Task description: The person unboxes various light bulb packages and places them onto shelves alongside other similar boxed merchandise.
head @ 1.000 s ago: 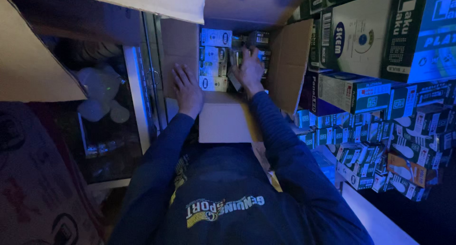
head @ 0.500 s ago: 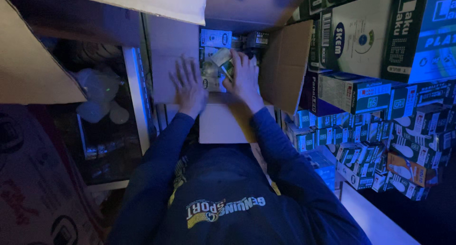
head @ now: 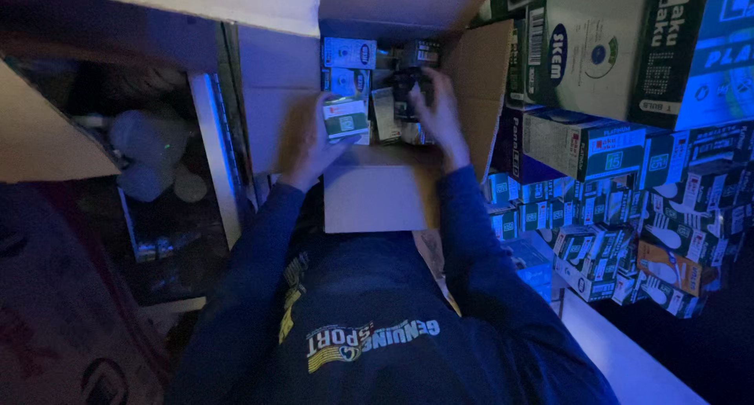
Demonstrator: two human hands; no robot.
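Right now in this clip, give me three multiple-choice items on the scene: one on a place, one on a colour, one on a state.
1. Where is the small green-and-white box?
A. in the left hand, at the open carton's left side
B. on the stacked shelf boxes at the right
C. on the person's lap

2. What colour are the person's sleeves?
A. red
B. dark blue
C. white

3. How does the carton stand?
A. taped shut
B. crushed flat
C. open, flaps spread, small boxes inside

Answers:
1 A: the left fingers wrap the box over the carton.
2 B: both forearms show dark blue cloth.
3 C: the flaps stand apart and the right hand reaches in.
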